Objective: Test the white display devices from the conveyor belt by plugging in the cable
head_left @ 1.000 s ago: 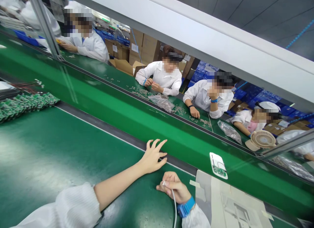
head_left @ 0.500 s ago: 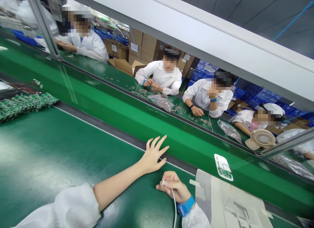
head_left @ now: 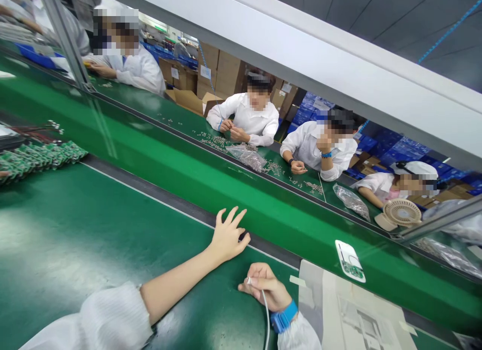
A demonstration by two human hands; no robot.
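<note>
My left hand (head_left: 227,238) stretches forward with its fingers spread, at the dark strip along the edge of the bright green conveyor belt (head_left: 158,177). Nothing is in it. Lower and to the right, my right hand (head_left: 265,287) pinches the small end of a white cable (head_left: 267,315) between thumb and fingers, above the green work surface (head_left: 113,239). From there the cable runs down out of the frame. A blue wrist strap (head_left: 284,316) is round my right wrist. On the belt, right of both hands, lies a white casing with a green circuit board (head_left: 350,261).
Green circuit boards (head_left: 41,161) with wires are stacked at left. Taped sheets (head_left: 357,310) lie by my right arm. Beyond the belt, several co-workers in white sit at another bench with small parts, plastic bags (head_left: 246,156) and a fan (head_left: 401,212). Metal posts (head_left: 70,43) frame the view.
My left hand has drawn back slightly to the left, its fingers still spread. The white casing has shifted right and a little down along the belt. My right hand keeps its pinch on the cable.
</note>
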